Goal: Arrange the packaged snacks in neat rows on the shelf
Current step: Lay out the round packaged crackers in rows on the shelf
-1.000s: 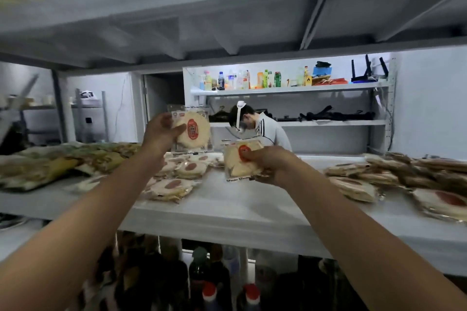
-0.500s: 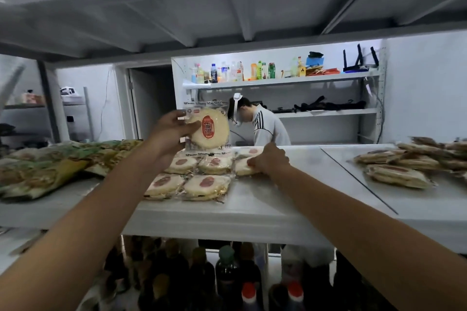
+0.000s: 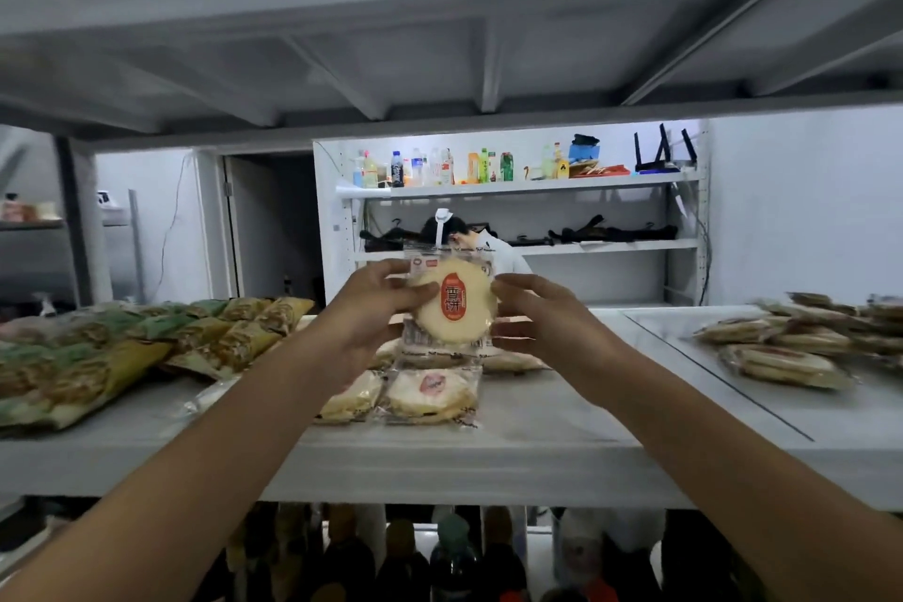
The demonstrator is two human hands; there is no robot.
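We hold one round cracker packet [image 3: 454, 306] upright between both hands, lifted clear of the shelf [image 3: 488, 460]. Our left hand [image 3: 364, 313] grips its left edge with fingers curled round the wrapper, and our right hand [image 3: 542, 325] pinches the right edge, so the two hands sit close together, parted only by the packet's width. Directly beneath the hands lie the laid packets [image 3: 432, 389], the same kind, flat and side by side in what looks like two short rows running away from us; our wrists hide part of them, so we cannot count them. We judge the task to be partly done: that small block is tidy, but the packet in hand is not yet set down. Its likely spot is at the block, either beside the near row or further back, which we cannot tell from here. Well out to the right of our right hand a loose heap [image 3: 782, 359] of similar packets lies overlapping and unsorted, and most of the work left seems to be there. Out to the left of our left hand, green and yellow bags [image 3: 122, 357] lie in overlapping lines that look roughly ordered. Below the hands, under the shelf, stand dark bottles [image 3: 452, 562].
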